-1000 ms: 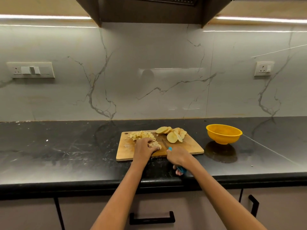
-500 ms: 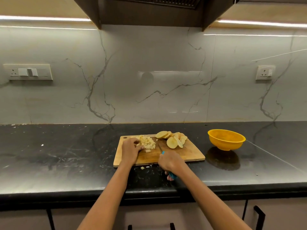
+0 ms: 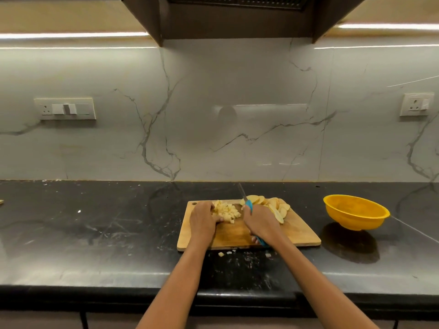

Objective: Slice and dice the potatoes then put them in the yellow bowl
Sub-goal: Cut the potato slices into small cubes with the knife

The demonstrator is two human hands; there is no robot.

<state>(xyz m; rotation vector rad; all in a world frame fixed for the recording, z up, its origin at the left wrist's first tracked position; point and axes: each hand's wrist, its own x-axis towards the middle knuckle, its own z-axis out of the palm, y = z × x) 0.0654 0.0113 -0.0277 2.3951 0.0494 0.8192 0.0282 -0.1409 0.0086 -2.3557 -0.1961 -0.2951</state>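
Left hand (image 3: 203,218) cups diced potato (image 3: 226,212); right hand (image 3: 260,223) grips knife (image 3: 247,205), blade toward 12 o'clock. Risk: dice spilling off the cutting board (image 3: 297,233).

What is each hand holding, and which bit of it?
The right hand grips the knife by its blue handle. The left hand holds nothing; it rests against the pile of diced potato.
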